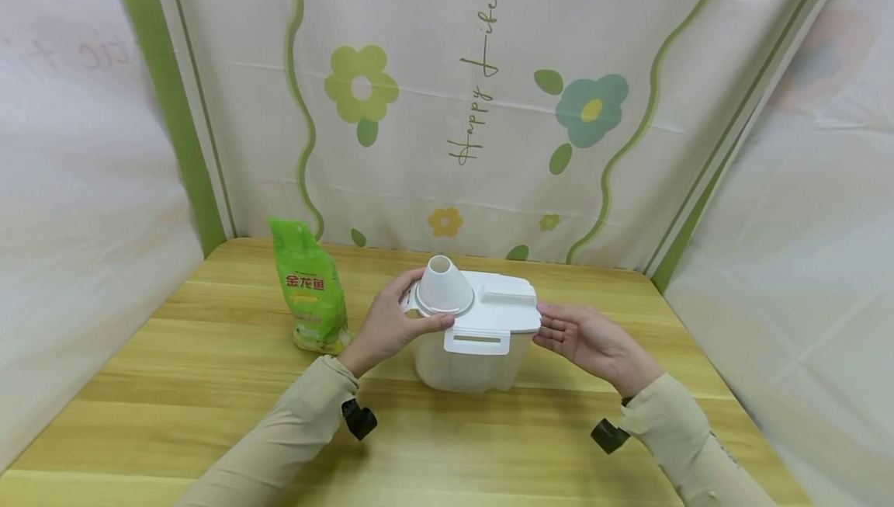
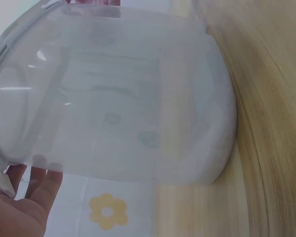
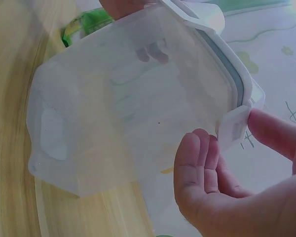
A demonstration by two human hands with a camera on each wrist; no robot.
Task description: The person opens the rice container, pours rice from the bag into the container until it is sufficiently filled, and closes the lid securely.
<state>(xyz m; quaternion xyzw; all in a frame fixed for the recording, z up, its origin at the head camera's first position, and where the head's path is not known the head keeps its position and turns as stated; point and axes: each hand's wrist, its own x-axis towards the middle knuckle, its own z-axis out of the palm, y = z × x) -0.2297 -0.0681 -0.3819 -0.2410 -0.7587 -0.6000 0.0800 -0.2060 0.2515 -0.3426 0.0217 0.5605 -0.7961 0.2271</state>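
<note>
A translucent plastic container (image 1: pixel 468 367) with a white lid (image 1: pixel 499 309) stands on the wooden table (image 1: pixel 209 383). A white cone-shaped cap (image 1: pixel 442 286) sits on the lid's left end. My left hand (image 1: pixel 387 324) curls round that end, thumb in front, fingers behind the cone's base. My right hand (image 1: pixel 587 340) is at the lid's right edge with fingers nearly straight. In the right wrist view the side latch (image 3: pixel 233 126) lies between that hand's (image 3: pixel 227 187) thumb and fingers. The left wrist view shows the container's (image 2: pixel 123 98) empty body close up, with the left hand (image 2: pixel 19 207) at the bottom corner.
A green and yellow sealed bag (image 1: pixel 312 297) stands upright left of the container, also visible in the right wrist view (image 3: pixel 86 24). Flowered white curtains (image 1: pixel 489 103) close off the back and both sides of the table.
</note>
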